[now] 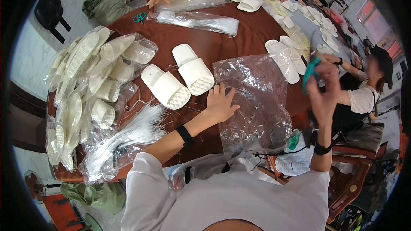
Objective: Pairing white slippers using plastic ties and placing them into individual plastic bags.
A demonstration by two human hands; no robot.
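My left hand (220, 104) lies flat with its fingers spread, at the left edge of a clear plastic bag (257, 107) on the table. Just beyond its fingertips is a pair of white slippers (182, 77), side by side with the toe ends toward me. My right hand (324, 92) is raised at the right, its fingers closed around teal-handled scissors (309, 76); motion blurs them and their blades cannot be made out. Close to my left forearm, a bundle of thin white plastic ties (128, 134) fans out, partly inside clear wrapping.
Bagged slippers (83, 68) are heaped at the left edge. More white slippers (287, 60) lie at the right. Farther off are a long pack of ties (197, 22) and another teal tool (139, 17). Co-workers sit around the table (239, 45); a wooden chair (351, 171) stands at my right.
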